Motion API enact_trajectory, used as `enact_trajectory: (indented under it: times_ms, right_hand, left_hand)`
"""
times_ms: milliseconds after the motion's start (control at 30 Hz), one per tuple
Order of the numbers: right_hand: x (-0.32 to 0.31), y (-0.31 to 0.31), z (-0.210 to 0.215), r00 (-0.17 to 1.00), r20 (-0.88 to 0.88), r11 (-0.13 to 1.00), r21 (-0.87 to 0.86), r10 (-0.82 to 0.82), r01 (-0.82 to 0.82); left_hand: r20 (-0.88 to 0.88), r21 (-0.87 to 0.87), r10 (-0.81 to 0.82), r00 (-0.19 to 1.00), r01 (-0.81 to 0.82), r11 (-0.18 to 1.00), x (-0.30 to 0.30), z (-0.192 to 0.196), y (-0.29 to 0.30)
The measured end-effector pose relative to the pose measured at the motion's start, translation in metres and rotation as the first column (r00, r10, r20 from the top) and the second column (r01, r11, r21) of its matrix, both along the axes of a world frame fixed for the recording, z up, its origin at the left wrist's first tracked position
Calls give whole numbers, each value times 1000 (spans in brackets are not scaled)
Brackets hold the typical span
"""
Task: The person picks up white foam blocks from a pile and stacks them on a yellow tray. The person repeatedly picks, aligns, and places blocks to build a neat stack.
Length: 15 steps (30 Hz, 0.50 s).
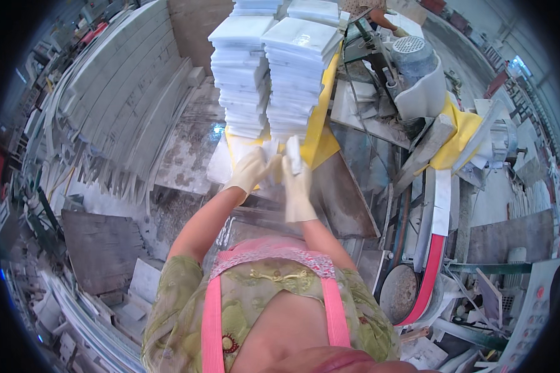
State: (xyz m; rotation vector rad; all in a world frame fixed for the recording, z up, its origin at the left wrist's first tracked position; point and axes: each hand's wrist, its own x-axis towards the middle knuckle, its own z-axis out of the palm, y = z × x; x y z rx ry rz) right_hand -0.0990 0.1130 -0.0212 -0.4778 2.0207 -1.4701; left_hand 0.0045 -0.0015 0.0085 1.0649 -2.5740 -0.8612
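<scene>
Pale gloves cover both my hands, which are close together in front of two tall stacks of white stone tiles. My right hand grips a narrow white stone piece that stands up from its fingers. Beside it, my left hand is closed, its fingertips turned toward the right hand. A thin white piece shows just behind the left fingers; whether they grip it is hidden. Yellow sheeting lies under and along the right side of the stacks.
Long stone slabs lean in a row at the left. On the right stands a machine with a motor, a yellow-wrapped part and a red-and-white belt. Another person's gloved hand shows at the far right. A brown board slopes beside my right hand.
</scene>
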Motion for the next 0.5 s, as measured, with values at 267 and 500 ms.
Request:
enact_trajectory:
  times_ms: [267,500]
  right_hand:
    - [2,-12,-59,888,-441,928,-258,134,-268]
    - [-42,52,108,881,-393,957,-3,264,-289]
  left_hand:
    - [-98,327,85,992,-48,944,-8,2,-7]
    - [-32,233,125,992,-114,966,-17,3,9]
